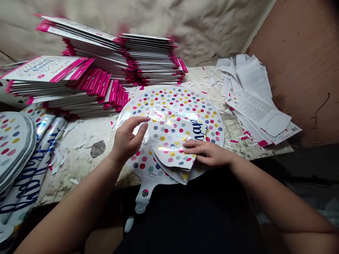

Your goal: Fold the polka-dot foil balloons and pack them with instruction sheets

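A folded foil balloon (169,135), white with coloured dots and part of dark blue lettering, lies on top of a flat round dotted foil balloon (174,97). The round one has its neck and tail towards me, over the table edge. My left hand (129,139) is at the folded balloon's upper left corner, thumb and index fingertips pinched together at its edge. On its lower right part rests my right hand (209,152), fingers stretched out and lying flat. The undersides of the right fingers are hidden.
Stacks of white and pink printed packets (153,60) stand at the back and left. More flat dotted balloons (16,141) are piled at the far left. Printed card sleeves (261,111) and white paper offcuts (254,76) lie at the right. Paper scraps litter the worn table (87,169).
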